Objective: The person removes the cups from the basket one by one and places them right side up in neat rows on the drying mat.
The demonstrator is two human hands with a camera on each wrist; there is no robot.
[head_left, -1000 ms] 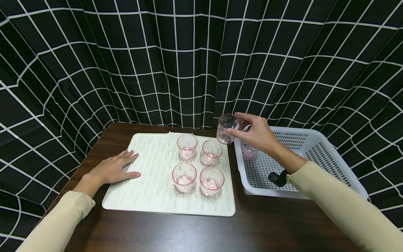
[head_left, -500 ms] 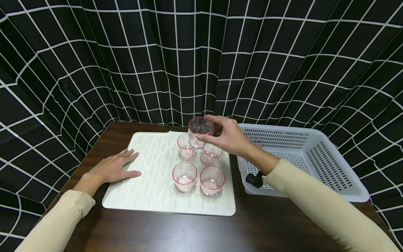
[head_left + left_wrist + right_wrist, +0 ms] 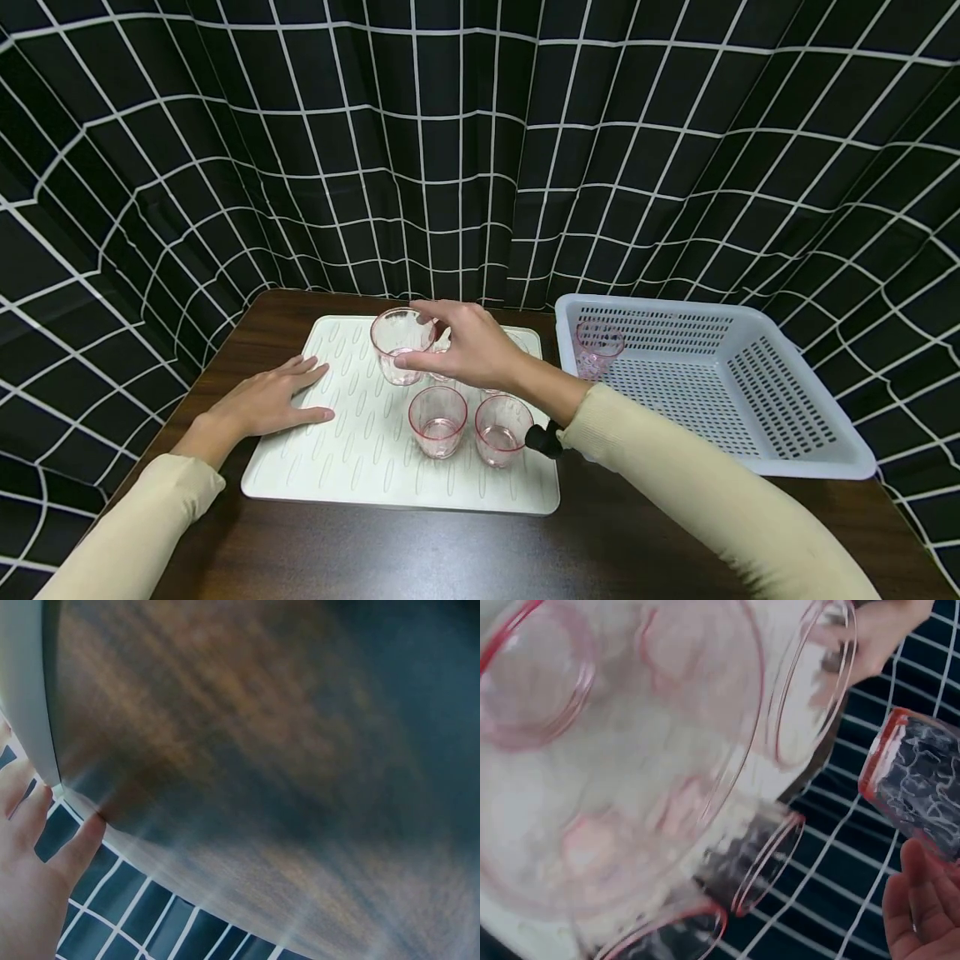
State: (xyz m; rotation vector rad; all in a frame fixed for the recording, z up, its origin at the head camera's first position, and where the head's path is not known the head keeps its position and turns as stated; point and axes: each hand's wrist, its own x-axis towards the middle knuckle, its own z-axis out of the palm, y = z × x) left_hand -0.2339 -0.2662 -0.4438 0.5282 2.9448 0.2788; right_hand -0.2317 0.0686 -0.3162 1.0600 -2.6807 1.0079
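In the head view my right hand [image 3: 480,346] holds a clear, pink-rimmed glass tumbler [image 3: 390,350] between thumb and fingers, upright over the back middle of the white ribbed mat [image 3: 337,467]. The right wrist view shows this held tumbler [image 3: 915,769] beside the fingers. Two matching tumblers, a front left one [image 3: 438,429] and a front right one [image 3: 502,433], stand on the mat. Behind them, two more are largely hidden by my right hand. My left hand [image 3: 266,404] rests with spread fingers on the mat's left edge; its fingers [image 3: 79,851] also show in the left wrist view.
Right of the mat, a pale blue perforated plastic basket [image 3: 825,433] contains one pink tumbler [image 3: 598,350] at its left side. Everything stands on a dark wooden table [image 3: 360,554]. A black curtain [image 3: 450,150] with a white grid hangs behind and around it.
My right hand has carried the tumbler leftward from the basket's left edge, over the back tumblers, to the left of them. The left hand has stayed in place.
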